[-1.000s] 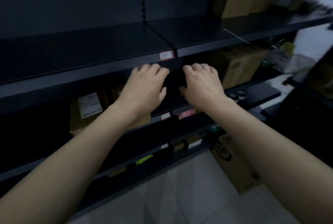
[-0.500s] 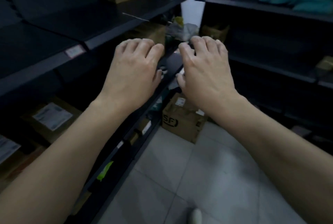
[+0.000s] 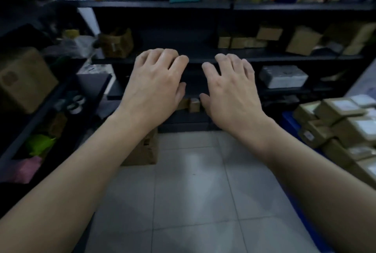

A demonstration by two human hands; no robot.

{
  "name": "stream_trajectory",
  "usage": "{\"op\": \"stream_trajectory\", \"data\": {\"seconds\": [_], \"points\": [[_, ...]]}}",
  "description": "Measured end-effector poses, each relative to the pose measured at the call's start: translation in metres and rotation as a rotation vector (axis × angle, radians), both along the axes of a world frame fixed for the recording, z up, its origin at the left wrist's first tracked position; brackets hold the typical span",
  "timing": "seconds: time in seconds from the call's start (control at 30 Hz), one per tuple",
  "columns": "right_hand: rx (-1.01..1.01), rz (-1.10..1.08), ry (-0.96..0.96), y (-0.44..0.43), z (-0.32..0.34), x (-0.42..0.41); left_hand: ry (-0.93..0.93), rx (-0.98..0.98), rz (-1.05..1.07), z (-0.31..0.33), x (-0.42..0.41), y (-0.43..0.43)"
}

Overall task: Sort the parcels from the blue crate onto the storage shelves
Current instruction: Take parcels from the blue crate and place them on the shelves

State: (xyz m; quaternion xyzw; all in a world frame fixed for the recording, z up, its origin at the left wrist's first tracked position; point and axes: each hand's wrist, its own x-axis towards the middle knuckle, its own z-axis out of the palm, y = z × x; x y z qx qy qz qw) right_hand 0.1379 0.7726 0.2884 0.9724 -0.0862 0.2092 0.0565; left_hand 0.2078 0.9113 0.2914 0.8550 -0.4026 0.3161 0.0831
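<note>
My left hand point(image 3: 155, 87) and my right hand point(image 3: 230, 89) are stretched out in front of me, palms down, fingers loosely bent, holding nothing. At the right edge stands the blue crate point(image 3: 288, 119), piled with several brown cardboard parcels point(image 3: 341, 122) bearing white labels. Dark storage shelves point(image 3: 203, 5) fill the wall ahead and the left side; they carry cardboard boxes, teal bags and a grey parcel point(image 3: 283, 76). Both hands hover in the air apart from the crate and the shelves.
A cardboard box point(image 3: 142, 151) stands on the light tiled floor point(image 3: 191, 191) below my left forearm. On the left shelving sit a large brown box point(image 3: 24, 79), tape rolls point(image 3: 76, 103), and a green bag point(image 3: 39, 143) beside a pink one.
The view has swung to the right, from the left shelving to the shelves ahead, bringing the crate of parcels into sight. Both hands stay outstretched and hold nothing.
</note>
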Motion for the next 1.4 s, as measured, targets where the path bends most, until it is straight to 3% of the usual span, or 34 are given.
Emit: {"op": "stream_trajectory", "data": {"seconds": [0.2, 0.63, 0.87, 1.07, 1.4], "points": [[0.026, -0.252, 0.015, -0.163, -0.006, -0.071, -0.003, 0.006, -0.253, -0.007, -0.047, -0.184], [0.217, -0.797, 0.136, -0.413, -0.050, -0.193, 0.313, 0.143, -0.660, -0.054, -0.104, -0.476], [0.452, -0.971, 0.224, -0.528, -0.095, -0.194, 0.394, 0.209, -0.698, -0.099, -0.070, -0.599], [0.641, -1.049, 0.256, -0.627, -0.134, -0.157, 0.585, 0.290, -0.648, -0.137, -0.018, -0.699], [1.087, -1.187, 0.150, -0.736, -0.216, -0.125, 0.894, 0.486, -0.517, -0.205, 0.033, -0.834]]}}
